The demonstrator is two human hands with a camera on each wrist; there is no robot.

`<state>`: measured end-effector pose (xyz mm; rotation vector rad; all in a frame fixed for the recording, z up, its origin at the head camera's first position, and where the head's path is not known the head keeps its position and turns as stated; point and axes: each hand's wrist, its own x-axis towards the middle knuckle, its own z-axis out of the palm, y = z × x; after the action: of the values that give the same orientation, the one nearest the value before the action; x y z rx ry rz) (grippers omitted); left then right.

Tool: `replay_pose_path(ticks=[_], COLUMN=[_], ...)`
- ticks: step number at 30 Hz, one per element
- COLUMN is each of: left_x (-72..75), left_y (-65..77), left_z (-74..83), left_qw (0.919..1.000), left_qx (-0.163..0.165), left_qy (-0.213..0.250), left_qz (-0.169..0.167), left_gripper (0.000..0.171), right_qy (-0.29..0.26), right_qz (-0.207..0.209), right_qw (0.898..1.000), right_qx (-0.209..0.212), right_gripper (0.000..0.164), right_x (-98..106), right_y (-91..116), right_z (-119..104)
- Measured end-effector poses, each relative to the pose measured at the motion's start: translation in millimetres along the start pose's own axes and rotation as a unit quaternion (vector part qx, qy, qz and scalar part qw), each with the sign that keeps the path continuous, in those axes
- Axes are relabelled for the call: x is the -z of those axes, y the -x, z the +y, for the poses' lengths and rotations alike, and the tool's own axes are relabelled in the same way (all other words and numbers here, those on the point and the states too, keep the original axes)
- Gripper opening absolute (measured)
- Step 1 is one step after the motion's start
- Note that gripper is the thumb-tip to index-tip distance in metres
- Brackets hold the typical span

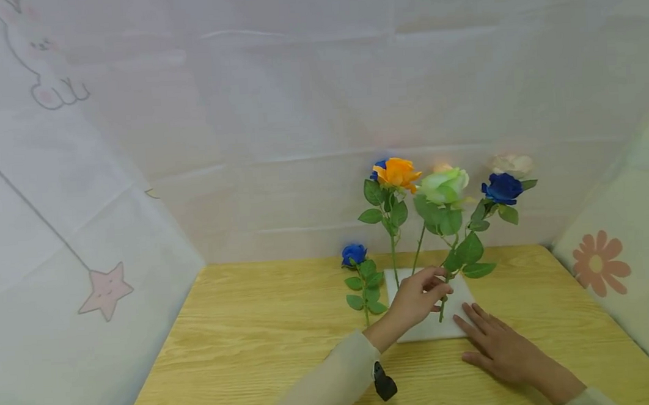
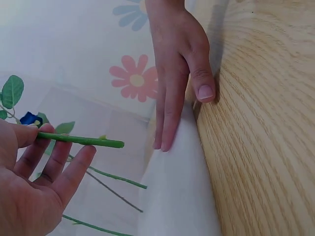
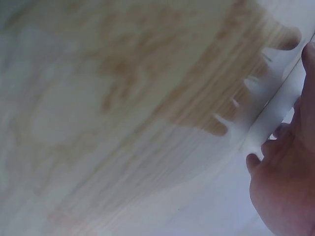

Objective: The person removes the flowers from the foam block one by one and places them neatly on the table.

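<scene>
The left hand [image 1: 416, 297] pinches a green stem [image 2: 81, 139], its long axis near upright, bare end pointing down above the white block [image 1: 422, 331] that the straight-fingered right hand [image 1: 500, 347] touches.

Thorny green stem [image 2: 81, 139], tilted, just above flat white slab [image 1: 427, 330].

Wood grain, creased cloth
The table [image 1: 244, 353] shows streaky wood grain; the white block [image 1: 421, 327] looks foam-like, smooth and matt; the backdrop [image 1: 297, 106] is creased cloth, the held stem [image 2: 86, 140] smooth and plastic-looking.
</scene>
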<state>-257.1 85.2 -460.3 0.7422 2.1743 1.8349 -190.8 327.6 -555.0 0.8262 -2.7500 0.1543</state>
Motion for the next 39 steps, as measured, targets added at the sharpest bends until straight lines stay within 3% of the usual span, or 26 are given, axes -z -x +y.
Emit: replay_pose_path(ticks=[12,17,23,27,39], left_x=[43.5,63.9,89.5,105.3,144.1], left_y=[41.4,62.5,86.0,96.1,120.1], left_z=[7.1,9.9,8.9,10.2,13.7], left_qw=[0.9999,0.9997,0.9979,0.9962,0.9957], left_qx=[-0.01,0.003,0.034,0.047,0.057], left_qy=[0.013,0.023,0.049,0.065,0.044], left_qz=[0.0,0.007,0.024,0.034,0.058], left_gripper=[0.029,0.031,0.037,0.038,0.053], right_qy=[0.006,-0.002,0.01,0.013,-0.002], right_qz=[-0.007,-0.018,0.014,0.019,0.01], right_qw=[1.0,1.0,1.0,0.999,0.999], right_qx=[-0.003,-0.009,0.026,0.034,0.032], right_gripper=[0.066,0.066,0.067,0.068,0.066], right_x=[1.5,-0.2,-3.2,-3.1,3.1], right_y=[0.5,4.9,8.4,8.5,0.0], right_z=[-5.3,-6.6,-4.3,-2.8,-5.5])
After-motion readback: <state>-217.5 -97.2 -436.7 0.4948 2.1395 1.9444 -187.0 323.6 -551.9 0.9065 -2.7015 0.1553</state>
